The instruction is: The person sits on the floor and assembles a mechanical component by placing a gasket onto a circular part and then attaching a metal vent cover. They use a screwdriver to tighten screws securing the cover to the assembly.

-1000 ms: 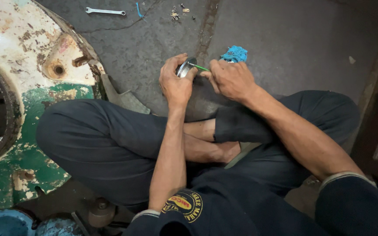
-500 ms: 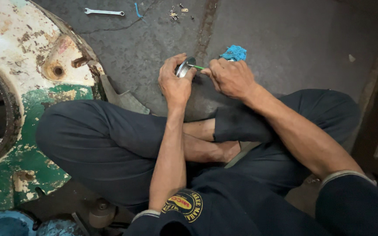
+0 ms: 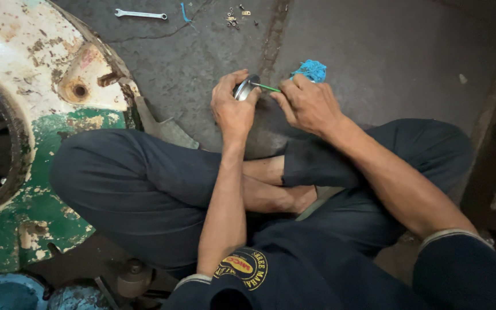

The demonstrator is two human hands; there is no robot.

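The left hand [image 3: 232,109] grips a round metal part [image 3: 243,88]. The right hand [image 3: 308,103] pinches a thin green tool [image 3: 268,87] against it. A hard push could make the tool skid into the fingers.

A single camera, worn on the person's head, looks steeply down over the chest and crossed legs to the floor [image 3: 386,51] in front. It sits close: the left hand [image 3: 232,109] and right hand [image 3: 306,104] fall near the frame's upper middle, forearms running up from the bottom edge. With only this view, nothing is shared with another.
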